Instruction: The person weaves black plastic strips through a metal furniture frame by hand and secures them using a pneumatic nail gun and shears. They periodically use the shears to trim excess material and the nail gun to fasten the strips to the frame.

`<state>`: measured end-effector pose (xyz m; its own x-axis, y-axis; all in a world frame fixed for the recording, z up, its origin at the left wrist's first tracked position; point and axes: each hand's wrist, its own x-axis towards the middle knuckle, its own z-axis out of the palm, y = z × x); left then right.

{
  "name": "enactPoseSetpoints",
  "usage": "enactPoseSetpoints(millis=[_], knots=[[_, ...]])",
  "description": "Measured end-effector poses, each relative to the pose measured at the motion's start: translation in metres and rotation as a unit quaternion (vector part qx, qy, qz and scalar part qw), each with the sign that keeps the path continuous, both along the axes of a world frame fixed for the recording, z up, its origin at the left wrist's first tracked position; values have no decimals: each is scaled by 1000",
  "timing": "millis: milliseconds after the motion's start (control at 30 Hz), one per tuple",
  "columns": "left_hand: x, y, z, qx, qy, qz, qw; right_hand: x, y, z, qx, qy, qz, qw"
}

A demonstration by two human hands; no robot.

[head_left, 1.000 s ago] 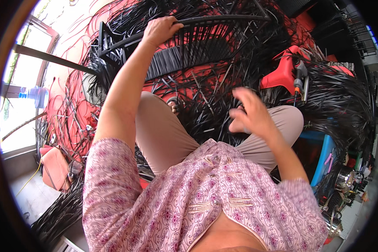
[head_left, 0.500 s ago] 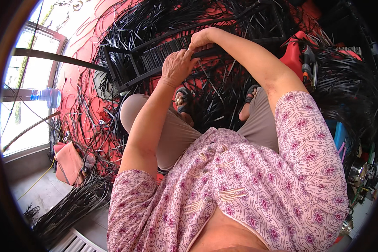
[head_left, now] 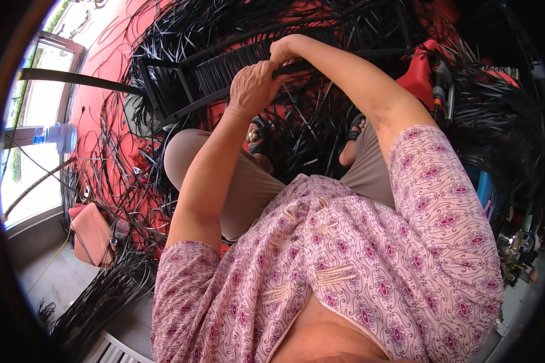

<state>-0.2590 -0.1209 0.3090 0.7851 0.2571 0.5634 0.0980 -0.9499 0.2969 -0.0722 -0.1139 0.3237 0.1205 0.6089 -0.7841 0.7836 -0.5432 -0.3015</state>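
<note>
A long black frame (head_left: 195,107) lies across in front of my knees. Part of it is wrapped in close rows of black flat strips (head_left: 219,72). My left hand (head_left: 252,88) curls over the frame's near rail, its fingers closed and bent away from view. Right against it, my right hand (head_left: 285,51) is closed at the end of the wrapped rows. The two hands touch or nearly touch. What lies between the right fingers is hidden; loose black strips surround both hands.
Heaps of loose black strips (head_left: 496,136) cover much of the red floor (head_left: 106,69). A red plastic container (head_left: 419,75) and a power tool (head_left: 440,85) stand at the right. To the left are a blue-clear water bottle (head_left: 63,138), a pink pouch (head_left: 92,235) and a bundle of strips (head_left: 103,302).
The view has shifted slightly, so the scene sits a little further left and up. Both hands stay at the same part of the frame, the left fingers drawn in a little more tightly.
</note>
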Motion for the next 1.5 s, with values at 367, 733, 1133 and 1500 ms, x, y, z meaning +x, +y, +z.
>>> enactPoseSetpoints(millis=[367,733,1133,1500], knots=[[1,8,17,-79,54,52,994,26,-11,22,283,263,-294,874],[27,48,37,-201,144,72,966,-8,-32,60,547,243,-183,780],[51,89,34,-196,30,32,980,44,-35,43,453,0,15,891],[80,112,53,-580,-198,-104,783,55,1,10,579,-166,21,798]])
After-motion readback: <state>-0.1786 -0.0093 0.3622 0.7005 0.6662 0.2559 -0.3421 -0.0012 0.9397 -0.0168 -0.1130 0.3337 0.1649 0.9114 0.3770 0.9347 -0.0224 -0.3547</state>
